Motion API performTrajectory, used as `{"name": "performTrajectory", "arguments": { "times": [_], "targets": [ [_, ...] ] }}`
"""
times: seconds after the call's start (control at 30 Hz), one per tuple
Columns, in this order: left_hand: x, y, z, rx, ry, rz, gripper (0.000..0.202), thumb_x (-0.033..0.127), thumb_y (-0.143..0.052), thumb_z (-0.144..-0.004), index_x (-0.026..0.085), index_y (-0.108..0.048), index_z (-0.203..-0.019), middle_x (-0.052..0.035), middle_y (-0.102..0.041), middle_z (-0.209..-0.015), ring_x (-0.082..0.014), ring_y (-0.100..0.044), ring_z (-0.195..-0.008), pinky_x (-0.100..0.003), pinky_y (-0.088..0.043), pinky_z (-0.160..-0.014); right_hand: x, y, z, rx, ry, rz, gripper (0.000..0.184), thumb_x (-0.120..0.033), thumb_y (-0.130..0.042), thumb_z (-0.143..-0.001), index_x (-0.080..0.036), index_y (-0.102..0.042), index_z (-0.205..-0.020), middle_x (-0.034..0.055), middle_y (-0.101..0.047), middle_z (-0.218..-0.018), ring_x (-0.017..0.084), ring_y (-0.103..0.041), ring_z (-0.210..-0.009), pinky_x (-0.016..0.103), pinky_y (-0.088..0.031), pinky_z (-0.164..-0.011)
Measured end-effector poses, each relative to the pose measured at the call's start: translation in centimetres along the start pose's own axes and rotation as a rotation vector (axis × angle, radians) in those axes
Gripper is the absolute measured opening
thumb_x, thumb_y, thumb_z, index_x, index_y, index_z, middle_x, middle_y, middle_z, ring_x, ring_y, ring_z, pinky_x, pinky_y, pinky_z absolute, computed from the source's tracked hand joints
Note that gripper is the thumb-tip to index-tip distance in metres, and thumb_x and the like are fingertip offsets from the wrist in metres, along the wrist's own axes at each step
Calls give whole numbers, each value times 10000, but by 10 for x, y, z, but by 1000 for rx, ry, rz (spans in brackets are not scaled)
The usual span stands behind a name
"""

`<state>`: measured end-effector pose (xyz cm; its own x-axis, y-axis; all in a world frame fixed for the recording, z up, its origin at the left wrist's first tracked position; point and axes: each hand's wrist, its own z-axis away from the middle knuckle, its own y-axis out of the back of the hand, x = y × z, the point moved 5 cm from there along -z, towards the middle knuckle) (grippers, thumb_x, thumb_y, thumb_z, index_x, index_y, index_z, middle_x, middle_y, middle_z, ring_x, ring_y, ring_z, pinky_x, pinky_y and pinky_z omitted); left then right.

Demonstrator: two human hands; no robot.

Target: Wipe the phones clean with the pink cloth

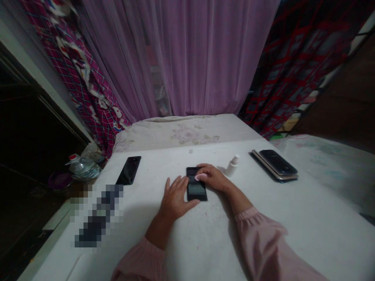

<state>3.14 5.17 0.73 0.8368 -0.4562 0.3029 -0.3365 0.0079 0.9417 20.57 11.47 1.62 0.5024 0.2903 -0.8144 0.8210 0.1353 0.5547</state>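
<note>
A black smartphone [197, 191] lies on the white table in front of me, its dark screen facing up. My left hand [175, 197] rests at its left side with fingers stretched apart; the fingertips touch the left edge and the thumb reaches the lower edge. Over the upper part of the screen, my right hand [213, 178] is closed on a small pink cloth or pad [200, 177] pressed against the glass. Just beyond my right hand stands a small white spray bottle [232, 165].
Another black phone [129, 170] lies at the left, above a pixelated dark object [99, 216]. Stacked phones [275, 166] sit at the right. Purple curtains [187, 58] hang behind the table [316, 226]. A clear plastic jug [83, 166] stands off the left edge.
</note>
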Motion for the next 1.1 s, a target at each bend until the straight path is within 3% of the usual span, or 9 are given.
{"name": "performTrajectory", "arguments": {
  "times": [0.13, 0.27, 0.5, 0.67, 0.8, 0.97, 1.1],
  "targets": [
    [-1, -2, 1, 20, -7, 4, 779, 630, -613, -823, 206, -416, -1446, -136, -497, -1454, -341, -381, -1390, -593, -138, -1169, -2, -5, -4, 140, 28, 110, 125, -234, -618, -815, -215, -740, -799, 50, -734, -923, 215, -655, -938, 348, -469, -894],
    [-1, -2, 1, 25, -7, 9, 781, 629, -613, -824, 203, -414, -1448, -144, -494, -1455, -343, -383, -1389, -596, -133, -1169, 1, -8, -4, 244, -42, 237, 175, -274, -568, -857, -207, -730, -858, 62, -738, -914, 221, -641, -902, 338, -462, -839],
    [1, 1, 0, 13, -5, 16, 797, 625, -638, -807, 177, -433, -1432, -142, -492, -1456, -344, -382, -1389, -609, -147, -1169, 2, -7, -2, 221, -45, 167, 149, -287, -595, -825, -210, -723, -825, 65, -736, -939, 225, -645, -943, 353, -466, -876],
    [1, 1, 0, 0, -7, 28, 771, 625, -616, -824, 208, -423, -1442, -143, -475, -1470, -335, -370, -1397, -605, -125, -1167, 6, -3, 0, 149, -52, 37, 41, -229, -672, -708, -203, -704, -701, 74, -709, -1105, 234, -633, -1056, 386, -451, -954],
    [1, 1, 0, -2, -6, 26, 772, 632, -611, -823, 204, -428, -1439, -144, -476, -1469, -340, -371, -1395, -608, -130, -1165, 8, -2, 1, 111, -66, 23, 29, -219, -681, -695, -199, -700, -687, 88, -695, -1148, 238, -628, -1077, 383, -455, -948],
    [2, 1, 0, 3, 3, 33, 768, 637, -604, -824, 208, -431, -1437, -133, -488, -1462, -339, -378, -1391, -603, -130, -1169, 3, -5, -2, 179, -26, 108, 130, -283, -619, -802, -209, -726, -801, 71, -734, -1005, 224, -646, -993, 356, -462, -914],
    [2, 2, 0, 1, 5, 37, 771, 636, -608, -822, 207, -431, -1437, -134, -491, -1459, -339, -375, -1393, -600, -123, -1171, 4, -8, -3, 245, -79, 195, 199, -319, -566, -855, -216, -734, -876, 60, -744, -917, 226, -651, -907, 345, -475, -836]
  ]
}}
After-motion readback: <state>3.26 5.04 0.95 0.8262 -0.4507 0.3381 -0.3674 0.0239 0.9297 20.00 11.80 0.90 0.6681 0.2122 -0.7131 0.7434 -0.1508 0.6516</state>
